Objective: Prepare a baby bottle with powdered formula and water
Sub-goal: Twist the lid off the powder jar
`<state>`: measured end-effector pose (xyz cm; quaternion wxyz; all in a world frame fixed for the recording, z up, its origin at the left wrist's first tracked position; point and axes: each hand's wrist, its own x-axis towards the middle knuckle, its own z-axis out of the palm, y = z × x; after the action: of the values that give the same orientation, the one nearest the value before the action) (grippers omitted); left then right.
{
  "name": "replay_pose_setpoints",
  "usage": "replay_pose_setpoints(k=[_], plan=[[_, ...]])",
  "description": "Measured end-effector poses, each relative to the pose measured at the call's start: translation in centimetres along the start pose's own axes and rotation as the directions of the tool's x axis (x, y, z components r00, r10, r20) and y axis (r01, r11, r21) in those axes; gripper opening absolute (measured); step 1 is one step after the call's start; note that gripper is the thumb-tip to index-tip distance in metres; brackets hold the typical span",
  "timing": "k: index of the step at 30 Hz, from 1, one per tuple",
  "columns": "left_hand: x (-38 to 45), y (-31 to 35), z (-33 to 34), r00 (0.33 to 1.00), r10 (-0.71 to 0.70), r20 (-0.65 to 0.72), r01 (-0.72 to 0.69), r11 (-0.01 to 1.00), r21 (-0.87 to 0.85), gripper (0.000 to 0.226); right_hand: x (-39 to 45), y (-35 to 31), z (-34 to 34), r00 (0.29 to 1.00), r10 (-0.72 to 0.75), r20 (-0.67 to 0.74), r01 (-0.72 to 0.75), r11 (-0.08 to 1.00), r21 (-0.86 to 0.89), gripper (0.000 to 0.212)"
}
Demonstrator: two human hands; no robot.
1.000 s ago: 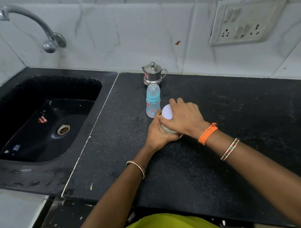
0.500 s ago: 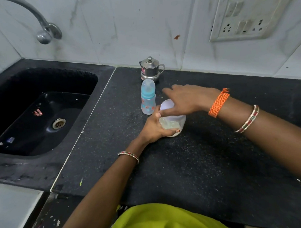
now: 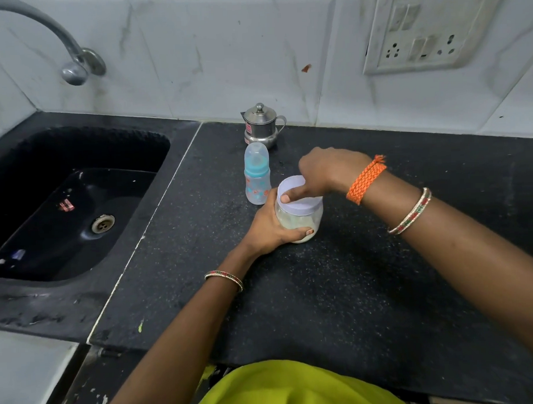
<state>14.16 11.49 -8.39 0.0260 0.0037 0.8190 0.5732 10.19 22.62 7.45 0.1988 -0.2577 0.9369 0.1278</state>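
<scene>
Head view: my left hand (image 3: 272, 225) wraps the formula jar (image 3: 300, 214) on the counter (image 3: 353, 289), my right hand (image 3: 324, 172) grips its lid (image 3: 298, 197), still on. Baby bottle (image 3: 257, 178) stands capped just beside it. Early stage: scooping, water, mixing all remain.

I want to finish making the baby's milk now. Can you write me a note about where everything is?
Left hand: its grip steadies the powder jar on the counter.
Right hand: on the jar's white lid, which sits on the jar.
Baby bottle: upright just behind the jar, cap on, looks empty.
Steel pot: by the wall, lidded.
Done: things set out.
Left: take lid off, open bottle, add powder and water, close.
</scene>
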Motion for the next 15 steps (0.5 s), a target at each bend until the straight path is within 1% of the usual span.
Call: replay_pose_setpoints(k=[1,2,4,5,6,7,8,9,10,11,13,14,15], plan=[[0.0,0.0,0.0,1.000,0.004,-0.003,-0.004,1.000,-0.004,0.085,-0.2,-0.2,0.3,0.999,0.026,-0.029,-0.026,1.000,0.002,0.063],[0.0,-0.2,0.0,1.000,0.003,-0.007,-0.003,1.000,-0.007,0.085,-0.2,-0.3,0.5,1.000,0.016,-0.027,-0.016,1.000,-0.013,0.057],[0.0,-0.2,0.1,1.000,-0.001,-0.006,0.001,1.000,-0.015,0.090,-0.2,-0.2,0.3,0.999,-0.045,0.027,0.047,0.996,-0.079,0.039],[0.1,-0.3,0.1,1.000,-0.004,-0.003,0.004,1.000,-0.018,0.093,-0.2,-0.1,0.0,0.995,-0.070,0.070,0.078,0.990,-0.114,0.039],[0.1,-0.3,0.1,1.000,-0.008,-0.001,0.008,1.000,-0.017,0.096,-0.2,0.0,-0.3,0.988,-0.093,0.127,0.109,0.986,-0.125,0.058],[0.1,-0.3,0.1,1.000,-0.012,0.001,0.012,1.000,-0.017,0.098,0.0,0.2,-0.5,0.976,-0.135,0.169,0.153,0.983,-0.099,0.078],[0.1,-0.3,0.1,1.000,-0.015,0.002,0.015,1.000,-0.023,0.099,0.2,0.3,-0.5,0.964,-0.177,0.200,0.193,0.979,-0.063,0.088],[0.1,-0.3,0.1,1.000,-0.012,0.000,0.012,1.000,-0.028,0.098,0.2,0.3,-0.4,0.956,-0.202,0.212,0.215,0.976,-0.041,0.090],[0.1,-0.3,0.1,1.000,-0.005,-0.004,0.005,0.999,-0.032,0.097,0.2,0.1,-0.3,0.960,-0.193,0.201,0.202,0.979,-0.025,0.085],[0.1,-0.4,0.1,1.000,0.002,-0.008,-0.003,1.000,-0.031,0.094,0.3,-0.2,0.1,0.977,-0.147,0.154,0.153,0.988,-0.027,0.078],[0.1,-0.6,0.2,1.000,0.002,-0.007,-0.002,1.000,-0.017,0.089,0.0,-0.9,0.7,1.000,-0.011,0.006,0.011,1.000,-0.002,0.068],[0.1,-0.7,0.2,1.000,-0.008,-0.007,0.008,1.000,-0.011,0.087,-0.1,-1.2,1.0,0.999,0.023,-0.039,-0.023,1.000,0.007,0.065],[0.1,-0.7,0.3,1.000,-0.015,-0.007,0.015,1.000,-0.010,0.087,-0.1,-1.4,1.1,0.999,0.019,-0.046,-0.019,1.000,-0.001,0.061]])
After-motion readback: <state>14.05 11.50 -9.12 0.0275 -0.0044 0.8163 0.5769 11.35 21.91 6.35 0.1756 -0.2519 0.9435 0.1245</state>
